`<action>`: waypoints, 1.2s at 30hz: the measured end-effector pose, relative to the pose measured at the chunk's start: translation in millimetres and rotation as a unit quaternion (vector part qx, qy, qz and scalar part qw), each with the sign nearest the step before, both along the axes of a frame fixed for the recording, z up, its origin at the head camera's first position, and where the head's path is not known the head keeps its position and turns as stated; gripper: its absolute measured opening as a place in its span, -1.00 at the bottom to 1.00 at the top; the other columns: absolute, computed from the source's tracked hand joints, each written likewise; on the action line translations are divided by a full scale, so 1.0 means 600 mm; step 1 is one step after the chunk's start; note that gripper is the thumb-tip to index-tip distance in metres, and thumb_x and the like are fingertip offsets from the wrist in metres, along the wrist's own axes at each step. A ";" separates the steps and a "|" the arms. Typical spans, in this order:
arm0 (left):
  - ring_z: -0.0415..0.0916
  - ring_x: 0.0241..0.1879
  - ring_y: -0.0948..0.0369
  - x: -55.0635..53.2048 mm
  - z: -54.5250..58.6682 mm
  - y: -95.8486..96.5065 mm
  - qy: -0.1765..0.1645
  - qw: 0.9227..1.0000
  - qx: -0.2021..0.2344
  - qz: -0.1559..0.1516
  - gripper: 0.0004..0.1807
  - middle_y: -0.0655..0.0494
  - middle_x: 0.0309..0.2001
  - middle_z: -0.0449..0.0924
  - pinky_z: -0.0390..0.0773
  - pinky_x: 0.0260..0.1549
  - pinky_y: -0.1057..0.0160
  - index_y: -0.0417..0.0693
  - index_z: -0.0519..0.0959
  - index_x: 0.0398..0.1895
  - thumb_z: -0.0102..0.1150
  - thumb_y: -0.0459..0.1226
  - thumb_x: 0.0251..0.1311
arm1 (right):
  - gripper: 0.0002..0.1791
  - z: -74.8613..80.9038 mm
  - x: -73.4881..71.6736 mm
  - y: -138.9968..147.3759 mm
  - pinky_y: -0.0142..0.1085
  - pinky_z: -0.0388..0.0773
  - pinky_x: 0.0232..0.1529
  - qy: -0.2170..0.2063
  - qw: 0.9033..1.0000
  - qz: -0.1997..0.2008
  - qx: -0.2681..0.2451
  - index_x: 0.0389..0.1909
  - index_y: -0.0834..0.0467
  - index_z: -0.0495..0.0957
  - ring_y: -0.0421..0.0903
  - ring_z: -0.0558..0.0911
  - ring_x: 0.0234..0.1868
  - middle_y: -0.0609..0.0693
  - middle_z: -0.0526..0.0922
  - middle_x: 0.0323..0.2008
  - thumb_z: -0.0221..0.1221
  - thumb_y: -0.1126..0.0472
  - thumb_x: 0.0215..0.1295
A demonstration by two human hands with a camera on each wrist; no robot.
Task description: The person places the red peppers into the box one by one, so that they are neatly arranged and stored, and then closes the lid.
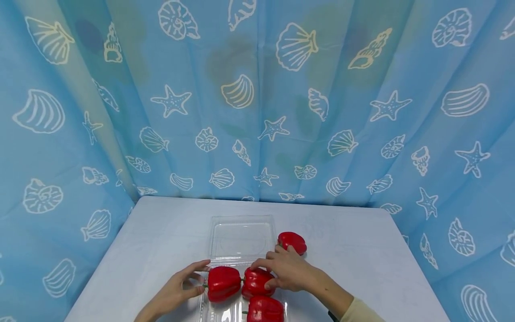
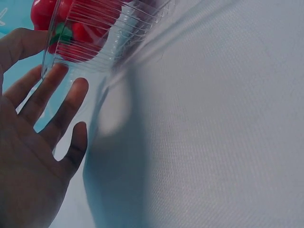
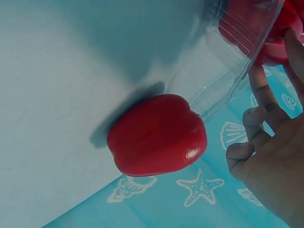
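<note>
A clear plastic clamshell box [image 1: 205, 308] lies with its lid [image 1: 242, 237] folded back. Inside it are three red bell peppers: one on the left [image 1: 223, 283], one at right [image 1: 255, 281] and one nearer me [image 1: 264, 309]. My right hand [image 1: 290, 270] grips the right one between thumb and index finger, its other fingers spread beyond the box's side. At the left wall, my left hand [image 1: 177, 288] holds its fingers loosely apart; the thumb [image 2: 28, 45] is beside the rim near a green stem [image 2: 61, 34]. A fourth bell pepper [image 3: 159, 135] rests outside.
The box stands on a white-covered table [image 1: 338, 250]. Behind and around the table hangs a blue curtain [image 1: 257, 112] with shell and starfish prints. The loose pepper lies beyond my right hand, beside the lid's right edge.
</note>
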State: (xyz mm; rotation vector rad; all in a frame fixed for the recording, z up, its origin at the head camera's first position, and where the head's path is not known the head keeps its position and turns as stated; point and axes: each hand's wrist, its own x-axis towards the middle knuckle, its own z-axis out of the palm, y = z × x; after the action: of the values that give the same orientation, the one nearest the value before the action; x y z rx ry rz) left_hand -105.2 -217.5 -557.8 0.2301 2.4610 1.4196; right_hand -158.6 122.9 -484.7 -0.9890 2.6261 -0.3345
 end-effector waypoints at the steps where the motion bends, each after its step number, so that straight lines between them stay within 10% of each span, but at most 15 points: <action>1: 0.53 0.00 0.14 0.000 0.000 0.000 -0.001 1.000 0.001 0.000 -0.10 -0.13 0.28 0.50 0.55 -0.02 0.09 0.01 0.31 0.47 0.43 0.02 0.04 | -0.12 0.001 0.000 0.000 0.06 0.53 0.05 0.001 1.000 0.002 0.000 0.19 -0.52 0.47 -0.26 0.45 -0.03 -0.33 0.58 -0.14 0.63 0.01 -0.24; 19: 0.51 0.06 0.11 0.004 0.005 0.000 -0.023 1.000 -0.006 0.001 -0.10 -0.12 0.30 0.48 0.55 0.00 0.05 0.01 0.29 0.50 0.38 0.08 0.10 | -0.29 0.023 -0.036 0.055 0.08 0.51 0.07 0.053 0.993 -0.077 -0.076 0.18 -0.21 0.58 -0.10 0.51 0.06 -0.10 0.60 0.02 0.57 -0.02 -0.09; 26: 0.51 0.09 0.08 0.008 0.002 -0.004 -0.024 1.000 -0.004 -0.010 -0.02 -0.14 0.34 0.44 0.60 0.03 -0.05 0.05 0.22 0.53 0.42 0.08 0.04 | -0.04 0.002 -0.067 0.092 0.14 0.53 0.09 0.068 0.983 -0.163 -0.056 0.32 -0.16 0.46 0.09 0.40 0.24 0.04 0.49 0.24 0.64 0.07 -0.23; 36: 0.52 0.10 0.05 0.014 0.004 -0.005 -0.027 0.999 0.002 -0.018 0.01 -0.19 0.37 0.38 0.62 0.00 -0.04 0.01 0.18 0.55 0.39 0.08 0.03 | 0.03 -0.030 -0.084 0.118 0.11 0.54 0.05 0.036 0.982 -0.183 -0.030 0.38 -0.17 0.41 0.10 0.40 0.22 0.05 0.53 0.20 0.65 0.09 -0.24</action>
State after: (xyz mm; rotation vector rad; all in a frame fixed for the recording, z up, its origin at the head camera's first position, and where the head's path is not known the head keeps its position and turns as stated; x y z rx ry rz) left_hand -96.8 -220.5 -555.2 0.2346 2.3986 1.3987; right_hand -208.9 193.7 -503.0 -0.5382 2.8754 -0.4720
